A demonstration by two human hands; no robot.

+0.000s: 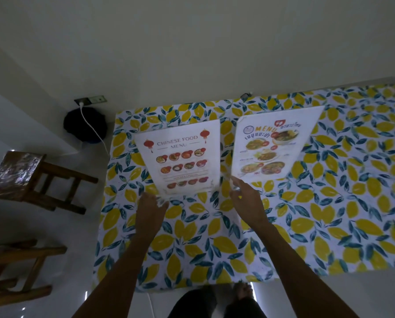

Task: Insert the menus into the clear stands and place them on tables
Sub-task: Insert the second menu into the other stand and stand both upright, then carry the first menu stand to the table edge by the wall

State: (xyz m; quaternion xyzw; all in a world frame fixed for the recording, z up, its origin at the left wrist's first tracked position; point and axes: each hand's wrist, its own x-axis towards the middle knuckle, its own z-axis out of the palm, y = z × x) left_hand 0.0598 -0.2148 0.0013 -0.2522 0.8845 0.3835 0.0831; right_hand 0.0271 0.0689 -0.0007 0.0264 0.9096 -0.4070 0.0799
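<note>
A Chinese food menu [181,157] sits in a clear stand [224,177] on the lemon-print table [214,249], leaning back. My left hand [149,204] grips the stand's lower left corner. At the stand's lower right edge, my right hand [245,198] pinches the clear plastic with its fingertips. A second menu with Thai text [272,148] stands just to the right, also leaning back, with neither hand on it.
Two wooden chairs [38,180] [15,267] stand to the left of the table. A dark round object [85,126] with a white cable plugged into a wall socket [90,100] sits behind the table's left corner. A wall runs along the far edge.
</note>
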